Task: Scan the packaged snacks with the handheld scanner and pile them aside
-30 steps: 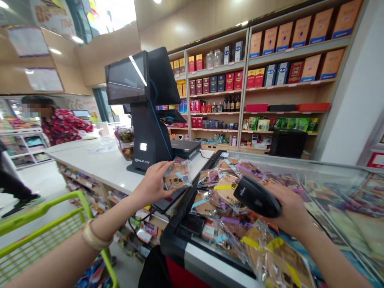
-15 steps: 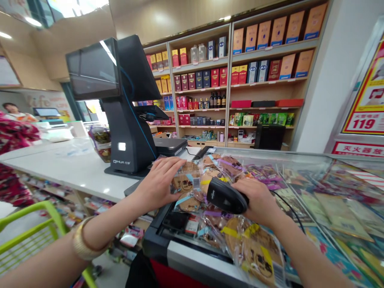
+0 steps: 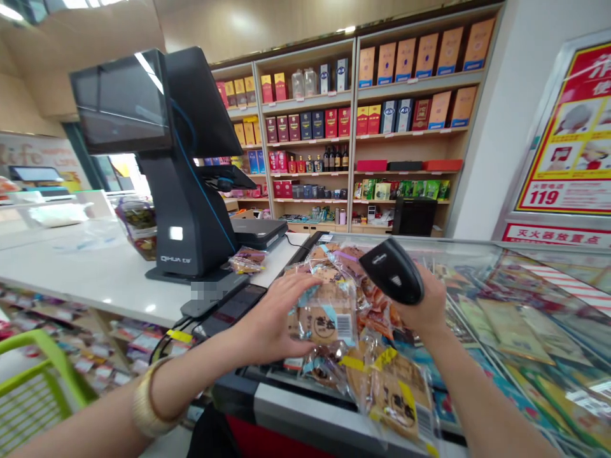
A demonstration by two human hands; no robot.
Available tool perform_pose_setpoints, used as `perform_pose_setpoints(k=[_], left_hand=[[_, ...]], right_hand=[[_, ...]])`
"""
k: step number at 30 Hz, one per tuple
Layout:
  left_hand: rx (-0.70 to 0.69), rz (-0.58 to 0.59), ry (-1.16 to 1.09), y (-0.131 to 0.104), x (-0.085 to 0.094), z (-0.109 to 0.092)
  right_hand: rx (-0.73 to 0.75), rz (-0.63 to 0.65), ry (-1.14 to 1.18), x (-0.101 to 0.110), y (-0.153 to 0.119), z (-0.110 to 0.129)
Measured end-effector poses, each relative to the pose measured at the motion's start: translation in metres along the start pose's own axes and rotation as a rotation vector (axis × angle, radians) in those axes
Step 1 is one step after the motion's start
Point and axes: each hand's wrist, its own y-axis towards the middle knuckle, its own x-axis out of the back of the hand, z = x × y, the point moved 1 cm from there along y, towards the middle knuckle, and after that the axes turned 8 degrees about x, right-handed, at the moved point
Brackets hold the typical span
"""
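My left hand, with a gold bangle on its wrist, grips a clear bag of round cookies by its left side. A blue band crosses that bag, and its barcode faces up. In my right hand is a black barcode scanner, raised above the right edge of the bag. Beneath and around both hands lie more bagged cookies with yellow, blue and purple bands. Orange-red packets show under the scanner.
A black checkout terminal stands on the white counter to the left. A glass display case extends right. At lower left is a green shopping basket. Shelves of boxed goods line the back wall.
My left hand has moved right and nearer with the bagged cookies. The scanner has been lifted and turned. The view has shifted right, and a small packet by the terminal has come into sight.
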Motion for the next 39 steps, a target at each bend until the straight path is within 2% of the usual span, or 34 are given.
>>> perform_pose_setpoints(k=[4, 9, 11, 14, 16, 18, 22, 24, 27, 30, 35, 39], left_hand=[[-0.085, 0.104, -0.148, 0.016, -0.032, -0.021], [-0.172, 0.207, -0.133, 0.032, -0.065, -0.034], [-0.191, 0.203, -0.117, 0.031, -0.069, -0.035], [-0.189, 0.143, -0.161, 0.024, -0.062, -0.029], [-0.132, 0.044, -0.205, 0.020, -0.050, -0.014], [-0.010, -0.114, -0.222, 0.016, -0.037, 0.015], [0.370, -0.348, -0.057, 0.015, -0.007, 0.106], [0.621, -0.401, 0.061, 0.017, 0.007, 0.154], [0.900, -0.304, 0.226, 0.021, 0.022, 0.205], [1.011, -0.130, 0.381, 0.027, 0.023, 0.222], [0.882, 0.056, 0.625, 0.039, 0.000, 0.212], [0.867, 0.168, 0.670, 0.042, -0.017, 0.209]], right_hand=[[-0.054, -0.074, -0.032, 0.004, -0.002, -0.009], [-0.042, -0.042, -0.062, 0.003, -0.007, -0.017], [-0.029, -0.014, -0.073, 0.002, -0.009, -0.019], [0.001, 0.003, -0.068, 0.001, -0.010, -0.020], [0.026, -0.002, -0.058, 0.001, -0.009, -0.019], [0.047, -0.011, -0.044, 0.001, -0.008, -0.017], [0.074, -0.003, -0.037, 0.000, -0.009, -0.015], [0.091, 0.019, -0.039, -0.001, -0.010, -0.014], [0.122, 0.045, -0.033, -0.002, -0.011, -0.012], [0.141, 0.064, -0.020, -0.003, -0.012, -0.012], [0.167, 0.095, -0.023, -0.004, -0.014, -0.012], [0.182, 0.103, -0.022, -0.004, -0.013, -0.011]])
